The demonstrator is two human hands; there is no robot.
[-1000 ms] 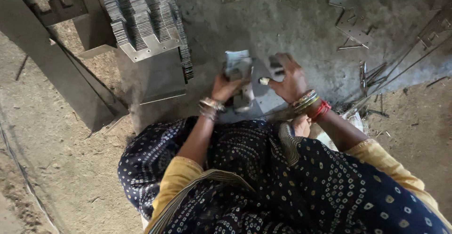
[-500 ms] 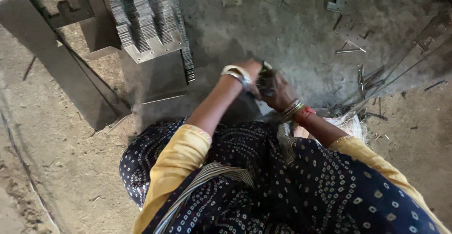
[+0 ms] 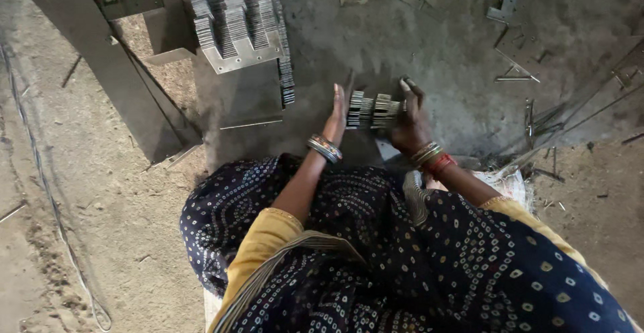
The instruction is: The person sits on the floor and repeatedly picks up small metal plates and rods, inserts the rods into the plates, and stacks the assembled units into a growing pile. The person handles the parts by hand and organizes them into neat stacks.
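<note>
A short stack (image 3: pixel 372 111) of thin cut metal plates is pressed between both hands, low over the grey floor (image 3: pixel 429 51) just ahead of the knees. The left hand (image 3: pixel 337 114) is held flat and open, palm against one end of the stack. The right hand (image 3: pixel 407 120) is curled around the other end, fingers over the top, so the plates are gripped on edge like a pack of cards.

Risks, as judged from this moment:
- The stack is kept together by end pressure alone; if either palm is eased, middle plates could be let slip and the pack fanned out onto the floor
- Plate edges look raw (bare hands, no gloves seen), so a cut could be taken at palm or fingertips if the pack is slid instead of lifted
- Bangles (image 3: pixel 325 148) sit near the plate ends and could be caught on a corner
- Loose strips and offcuts (image 3: pixel 530 115) lie near on the right; a dropped plate could be lost among them

A far bigger stacked pile (image 3: pixel 235 18) stands well apart, upper left, beside a long metal channel (image 3: pixel 114 71)
</note>
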